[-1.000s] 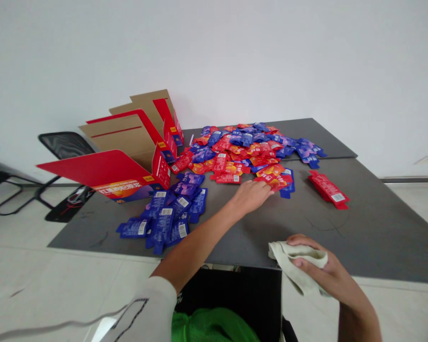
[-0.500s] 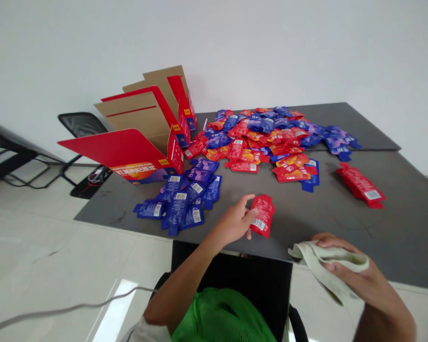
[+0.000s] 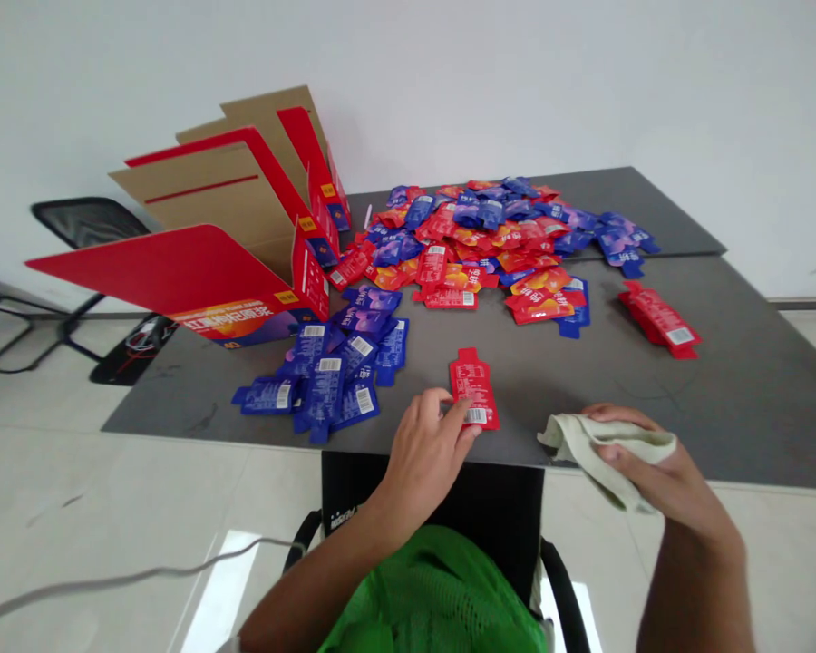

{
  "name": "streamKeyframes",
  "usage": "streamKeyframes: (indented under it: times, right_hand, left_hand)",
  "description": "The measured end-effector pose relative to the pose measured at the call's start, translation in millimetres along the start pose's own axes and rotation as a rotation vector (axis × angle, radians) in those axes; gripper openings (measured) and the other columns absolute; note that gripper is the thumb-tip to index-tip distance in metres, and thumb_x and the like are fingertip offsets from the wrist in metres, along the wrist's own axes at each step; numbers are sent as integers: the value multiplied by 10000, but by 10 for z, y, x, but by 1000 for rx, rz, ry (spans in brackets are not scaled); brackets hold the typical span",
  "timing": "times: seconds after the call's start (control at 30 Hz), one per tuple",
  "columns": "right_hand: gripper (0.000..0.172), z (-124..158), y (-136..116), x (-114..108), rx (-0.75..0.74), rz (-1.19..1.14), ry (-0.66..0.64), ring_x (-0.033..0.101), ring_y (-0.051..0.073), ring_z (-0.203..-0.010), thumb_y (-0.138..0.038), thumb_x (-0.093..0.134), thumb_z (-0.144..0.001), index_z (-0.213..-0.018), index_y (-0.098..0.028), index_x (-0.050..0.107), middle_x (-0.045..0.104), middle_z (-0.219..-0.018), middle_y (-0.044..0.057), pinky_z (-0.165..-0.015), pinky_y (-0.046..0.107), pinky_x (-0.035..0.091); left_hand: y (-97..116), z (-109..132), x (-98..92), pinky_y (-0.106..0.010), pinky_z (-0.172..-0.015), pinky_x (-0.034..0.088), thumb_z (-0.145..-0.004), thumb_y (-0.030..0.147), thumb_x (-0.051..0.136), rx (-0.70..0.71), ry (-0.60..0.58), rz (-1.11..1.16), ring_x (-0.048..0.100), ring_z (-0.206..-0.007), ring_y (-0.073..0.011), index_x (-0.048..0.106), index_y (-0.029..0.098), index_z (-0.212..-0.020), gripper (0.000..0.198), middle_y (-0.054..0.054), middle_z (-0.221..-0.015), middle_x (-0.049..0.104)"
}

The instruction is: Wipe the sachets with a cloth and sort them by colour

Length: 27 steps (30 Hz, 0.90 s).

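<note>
My left hand (image 3: 430, 449) is at the table's near edge, fingers curled, with thumb and fingertips pinching the lower left edge of a red pouch (image 3: 472, 385). That pouch lies barcode side up, its narrow spout end pointing away from me. Farther right, my right hand (image 3: 659, 462) is closed round a folded pale cloth (image 3: 602, 446) at the table edge. A loose pile of blue pouches (image 3: 333, 376) lies left of my left hand. Beyond my right hand, a small stack of red pouches (image 3: 661, 319) rests on the table.
A big mixed heap of red and blue pouches (image 3: 482, 227) covers the back of the grey table (image 3: 408, 349). Opened red cartons (image 3: 245, 272) stand along the left side. Black chairs (image 3: 82, 222) are beyond them, and a white wall (image 3: 462, 82) is behind.
The red pouch has turned from tilted to nearly straight, and my left hand has shifted to its lower edge. The cloth stays in my right hand. The view has shifted slightly.
</note>
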State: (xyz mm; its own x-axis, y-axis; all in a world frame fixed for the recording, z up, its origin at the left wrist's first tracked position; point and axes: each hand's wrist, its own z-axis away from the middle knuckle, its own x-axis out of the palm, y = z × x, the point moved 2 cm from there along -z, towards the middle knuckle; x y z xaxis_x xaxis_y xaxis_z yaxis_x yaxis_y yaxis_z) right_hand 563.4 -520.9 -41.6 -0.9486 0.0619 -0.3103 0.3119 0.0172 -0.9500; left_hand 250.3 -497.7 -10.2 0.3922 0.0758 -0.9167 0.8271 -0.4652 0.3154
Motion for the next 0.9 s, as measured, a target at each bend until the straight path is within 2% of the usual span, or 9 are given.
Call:
streamKeyframes:
  times: [0.13,0.23,0.3,0.37,0.43,0.5,0.57,0.73,0.9]
  right_hand:
    - [463,-107,-132,83,78,-8,194,656,220,-647,-621,810,-775,-1104,-307,722,751,-906,55,-480,328,542]
    - [477,-282,-357,188,56,25,313,622,186,-632,-619,776,-823,-1157,-287,701,734,-920,43,-496,307,520]
    - [434,-424,-540,287,-58,99,333,664,207,-734,-576,742,-880,-1204,-292,686,739,-1033,57,-585,328,558]
    - [364,-551,-712,428,-272,211,241,703,242,-921,-485,725,-926,-1231,-294,677,727,-1161,71,-776,377,601]
    - [334,-629,-819,617,-509,354,5,688,267,-1101,-379,706,-956,-1274,-289,662,708,-1242,86,-950,422,578]
    - [365,-657,-824,819,-674,511,-298,655,267,-1200,-282,662,-977,-1341,-299,635,691,-1304,91,-1012,429,558]
    - [416,-693,-748,972,-746,648,-497,639,257,-1217,-211,617,-983,-1386,-311,607,673,-1348,88,-992,414,570]
    - [478,-1124,-553,1105,-767,831,-449,605,280,-1231,-151,616,-954,-1419,-251,571,632,-1372,120,-1023,428,547]
    - [399,-1571,-687,1037,-744,958,-308,619,302,-1168,-176,580,-978,-1373,-215,617,651,-1337,144,-984,435,533]
  left_hand:
    - [151,103,117,-415,-1056,557,-967,363,709,229,8,-23,596,-1262,-267,611,254,-1381,439,-99,-1401,611]
    - [145,161,206,-380,-1144,506,-1008,352,653,324,11,-20,560,-1362,-248,613,211,-1381,401,-97,-1443,617]
    - [109,190,244,-374,-1163,493,-1039,323,601,374,33,-17,554,-1391,-238,613,190,-1385,371,-99,-1461,622]
    - [70,209,267,-371,-1165,493,-1052,303,579,411,64,-2,559,-1398,-233,628,173,-1364,342,-99,-1455,637]
    - [36,218,283,-361,-1138,516,-1048,312,591,421,92,21,601,-1348,-227,659,156,-1306,309,-98,-1387,686]
    - [12,221,303,-356,-1081,555,-1040,325,609,413,97,38,669,-1235,-219,685,155,-1256,286,-87,-1258,748]
    - [-7,220,327,-349,-1026,583,-1037,335,618,406,102,49,715,-1126,-205,697,162,-1235,275,-67,-1154,784]
    - [-48,216,392,-308,-1077,558,-1047,360,607,418,154,72,699,-1241,-167,706,167,-1229,283,-62,-1296,764]
    - [-90,205,434,-309,-1073,563,-1019,444,638,417,122,85,705,-1246,-170,710,188,-1234,342,-53,-1296,767]
